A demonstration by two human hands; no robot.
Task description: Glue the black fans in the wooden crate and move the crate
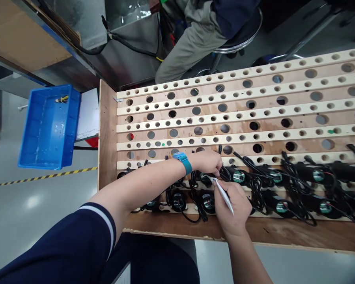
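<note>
Your left hand (208, 161), with a teal band on its wrist, reaches in from the lower left of the frame and lies knuckles-up over a black cylindrical part with a round green-and-white end label (206, 178); its fingers curl down onto that part and the black cords around it, though how firmly they grip is hidden. Your right hand (235, 207) comes up from the bottom centre, closed around a thin white pen-like stick (224, 194), whose tip points up and left, ending just beside the left fingertips, right at the labelled part. That part sits in the near rows of the wide plywood rack with pale perforated wooden strips (254, 114), just left of centre.

More black parts with the same round green labels (318, 175) lie in two rows running to the right edge, tangled in black cables. The labels are too small to read.

At the left of the frame a blue plastic bin (47, 130) stands apart from the rack. At the top centre another person sits on a round metal stool (242, 37).
</note>
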